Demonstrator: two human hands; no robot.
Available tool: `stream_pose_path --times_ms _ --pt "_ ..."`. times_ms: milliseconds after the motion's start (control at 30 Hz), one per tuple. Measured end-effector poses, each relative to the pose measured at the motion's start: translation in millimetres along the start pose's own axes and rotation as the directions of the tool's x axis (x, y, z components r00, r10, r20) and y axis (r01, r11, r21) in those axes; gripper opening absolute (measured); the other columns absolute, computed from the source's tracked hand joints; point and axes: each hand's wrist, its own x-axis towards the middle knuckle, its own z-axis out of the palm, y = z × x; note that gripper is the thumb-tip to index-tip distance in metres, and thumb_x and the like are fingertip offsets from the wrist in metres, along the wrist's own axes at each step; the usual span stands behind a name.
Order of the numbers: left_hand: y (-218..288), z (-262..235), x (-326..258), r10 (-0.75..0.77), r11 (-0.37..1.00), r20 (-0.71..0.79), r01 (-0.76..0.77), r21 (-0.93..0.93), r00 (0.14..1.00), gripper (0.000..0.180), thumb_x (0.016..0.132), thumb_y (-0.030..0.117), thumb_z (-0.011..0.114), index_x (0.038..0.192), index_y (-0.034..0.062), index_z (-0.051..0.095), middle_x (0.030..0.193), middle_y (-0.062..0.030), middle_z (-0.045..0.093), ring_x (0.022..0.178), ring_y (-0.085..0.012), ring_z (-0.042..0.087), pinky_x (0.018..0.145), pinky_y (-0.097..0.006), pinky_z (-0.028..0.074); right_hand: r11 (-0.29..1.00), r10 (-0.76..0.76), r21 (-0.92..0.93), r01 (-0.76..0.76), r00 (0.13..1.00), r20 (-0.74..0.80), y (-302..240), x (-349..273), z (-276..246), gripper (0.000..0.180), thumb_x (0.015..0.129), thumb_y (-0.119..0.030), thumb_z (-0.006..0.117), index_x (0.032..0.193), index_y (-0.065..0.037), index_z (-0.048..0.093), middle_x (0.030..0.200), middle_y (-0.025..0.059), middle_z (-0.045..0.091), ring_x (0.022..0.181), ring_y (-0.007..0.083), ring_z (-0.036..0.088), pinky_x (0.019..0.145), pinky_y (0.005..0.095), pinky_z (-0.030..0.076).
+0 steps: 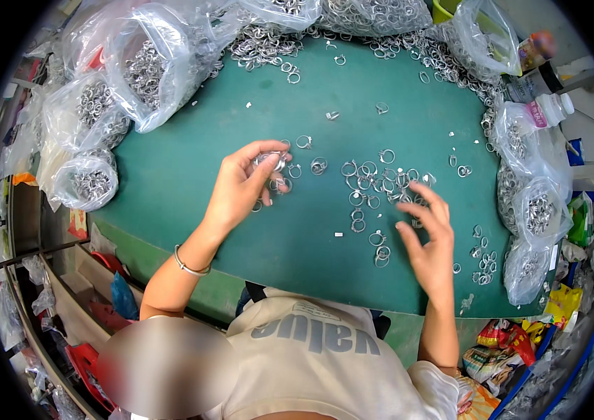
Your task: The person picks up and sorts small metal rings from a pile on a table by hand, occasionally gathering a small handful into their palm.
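Note:
Silver-coloured rings lie scattered across the green tabletop (297, 245). Closed around several rings (271, 162), my left hand (241, 183) is over the middle left of the table. A few loose rings (304, 142) lie just beyond its fingers. My right hand (430, 238) has its fingers apart at the right side of a loose cluster of rings (367, 178). Its fingertips are over or against the cluster's edge; whether they touch a ring I cannot tell. No ring shows between its thumb and fingers.
Clear plastic bags of rings (146, 70) crowd the left and far edges, with loose heaps (262, 45) beside them. More bags (538, 210) line the right edge, near a white bottle (552, 110). A small ring group (484, 266) lies at the near right.

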Motion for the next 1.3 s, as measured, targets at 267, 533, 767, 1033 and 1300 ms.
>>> stream_pose_path --times_ms 267,533,767,1033,1300 --pt "4.7 14.6 -11.6 0.244 0.961 0.119 -0.256 0.107 0.963 0.036 0.090 -0.010 0.043 0.123 0.0004 0.053 0.117 -0.0108 0.059 0.100 -0.0177 0.062 0.069 -0.024 0.053 0.942 -0.198 -0.261 0.209 0.978 0.066 -15.9 -16.0 39.9 0.017 0.070 -0.006 0.073 0.082 -0.005 0.061 0.097 0.0051 0.056 0.092 0.0246 0.050 0.080 0.0391 0.035" --pt "11.9 27.8 -10.6 0.231 0.896 0.085 -0.246 0.369 0.969 0.033 0.087 -0.011 0.046 0.113 0.0030 0.062 0.122 -0.0075 0.059 0.098 -0.0154 0.062 0.073 -0.024 0.053 0.969 0.152 -0.132 -0.211 0.921 -0.358 20.8 -65.2 -37.5 0.009 0.075 0.004 0.066 0.080 0.001 0.060 0.097 0.0126 0.064 0.088 0.0277 0.059 0.079 0.0353 0.046" --pt "31.5 66.1 -0.8 0.476 0.425 0.369 -0.576 0.699 0.799 0.039 0.082 -0.006 0.058 0.119 0.0029 0.056 0.124 -0.0136 0.056 0.110 -0.0324 0.055 0.093 -0.039 0.044 0.775 0.136 -0.482 -0.408 0.854 -0.503 77.3 -112.5 -84.1 0.009 0.075 -0.001 0.069 0.081 0.001 0.062 0.098 0.0112 0.060 0.092 0.0286 0.053 0.079 0.0369 0.044" --pt "12.0 164.3 27.2 0.399 0.193 0.720 -0.819 0.540 0.568 0.046 0.079 0.004 0.065 0.123 0.0076 0.053 0.140 -0.0117 0.040 0.131 -0.0333 0.034 0.106 -0.057 0.027 0.867 0.131 -0.340 -0.363 0.826 -0.549 74.1 -104.3 -85.2 0.019 0.075 -0.004 0.070 0.092 -0.001 0.063 0.102 0.0114 0.059 0.094 0.0295 0.052 0.087 0.0386 0.040" --pt "10.3 162.7 28.4 0.356 0.098 0.670 -0.739 0.667 0.652 0.053 0.071 -0.007 0.057 0.123 0.0036 0.051 0.138 -0.0148 0.040 0.130 -0.0339 0.036 0.109 -0.055 0.024 0.914 0.072 -0.360 -0.189 0.947 -0.313 62.9 -87.2 -56.4 0.017 0.076 -0.005 0.067 0.092 -0.003 0.064 0.098 0.0085 0.059 0.093 0.0247 0.053 0.080 0.0371 0.039"
